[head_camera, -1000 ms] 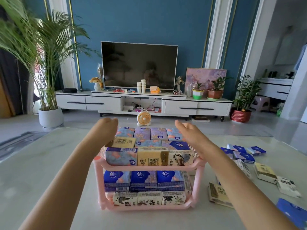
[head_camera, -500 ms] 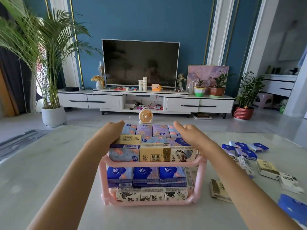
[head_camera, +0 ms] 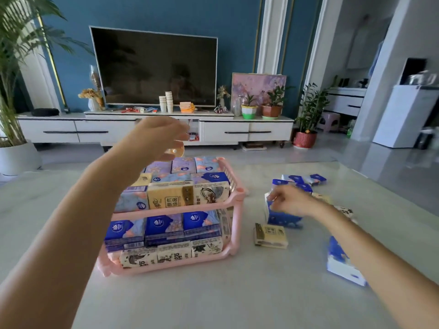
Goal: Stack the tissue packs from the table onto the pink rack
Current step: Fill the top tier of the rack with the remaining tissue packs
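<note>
Beyond the left grip (head_camera: 159, 138), a dark television (head_camera: 154, 67) stands above a white cabinet (head_camera: 237, 131) bearing paper cups (head_camera: 169, 102), potted plants (head_camera: 273, 105) and a painting (head_camera: 256, 84).

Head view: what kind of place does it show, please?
Most likely a home living room: a large television stands on a long white cabinet against a blue wall, with potted plants beside it.

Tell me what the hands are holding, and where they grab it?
The right hand grips the upright blue-and-white tissue pack by its top end. The left hand holds nothing.
</note>
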